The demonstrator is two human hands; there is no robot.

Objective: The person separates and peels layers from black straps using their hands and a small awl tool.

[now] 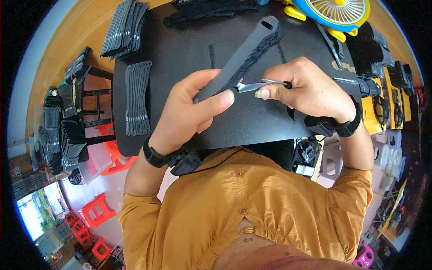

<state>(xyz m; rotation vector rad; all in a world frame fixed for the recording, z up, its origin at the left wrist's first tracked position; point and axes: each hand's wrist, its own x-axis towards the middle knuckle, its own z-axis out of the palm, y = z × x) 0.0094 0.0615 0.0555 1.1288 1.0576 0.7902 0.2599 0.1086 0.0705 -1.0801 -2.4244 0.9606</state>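
Two holds I read: left hand (191, 105) pinches long grey fabric strip (240, 58), axis 7-to-1 o'clock; right hand (308, 90) pinches silver metal tool (250, 87), tip toward 9 o'clock.

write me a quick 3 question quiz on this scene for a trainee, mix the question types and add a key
1. Multiple choice: where are the scissors?
a) in the left hand
b) in the right hand
c) in neither hand

2. True or false: the blue-and-yellow fan is nearer the right hand than the left.

3. Fill in: the left hand grips a grey ____.

Key: 1. b, in the right hand. 2. True. 3. Strap.
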